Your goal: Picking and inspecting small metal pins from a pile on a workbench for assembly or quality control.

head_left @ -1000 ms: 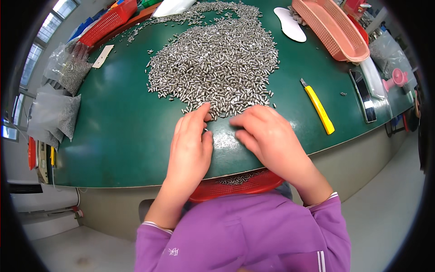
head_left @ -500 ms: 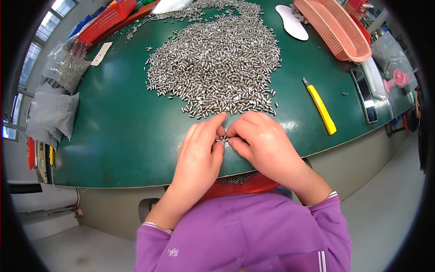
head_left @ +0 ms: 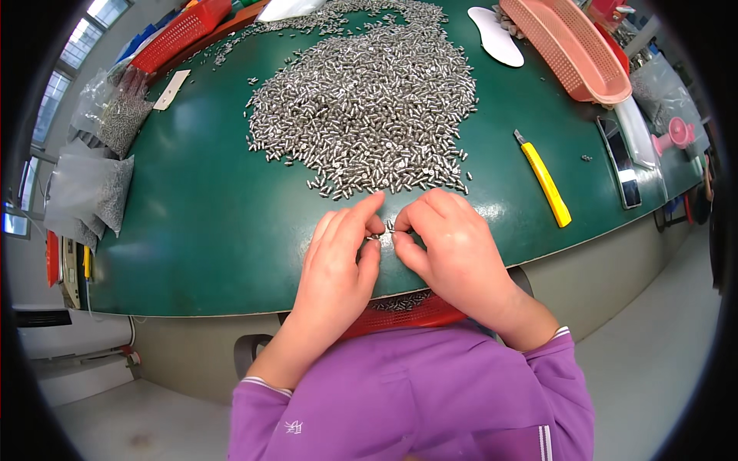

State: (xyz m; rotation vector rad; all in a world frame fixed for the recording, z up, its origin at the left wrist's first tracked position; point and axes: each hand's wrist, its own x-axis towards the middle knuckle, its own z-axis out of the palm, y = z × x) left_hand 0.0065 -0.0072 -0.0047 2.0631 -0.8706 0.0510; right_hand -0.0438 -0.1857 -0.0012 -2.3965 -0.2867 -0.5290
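Observation:
My left hand [head_left: 336, 253] is over the near part of the table, its thumb and fingers closed on one or more small silver metal parts [head_left: 373, 237]. Facing it, my right hand [head_left: 453, 244] pinches another small metal part [head_left: 390, 227] between thumb and forefinger. A narrow gap separates the two sets of fingertips. Just beyond them spreads a large heap of short, round-bodied metal parts [head_left: 369, 100]. Below the table edge, against my body, a red basket [head_left: 407, 320] holds more of these parts. My fingers hide much of what they hold.
On the green table [head_left: 192, 230], a yellow utility knife [head_left: 547, 184] and a phone [head_left: 619, 165] lie to the right. A pink basket [head_left: 573, 54] and a white insole-shaped piece [head_left: 496, 37] are far right. Filled plastic bags [head_left: 88, 188] stand left, near a red basket [head_left: 181, 34].
My right hand has shifted slightly to the right, away from the left fingertips, with a small metal part now visible in its pinch. My left hand has barely moved.

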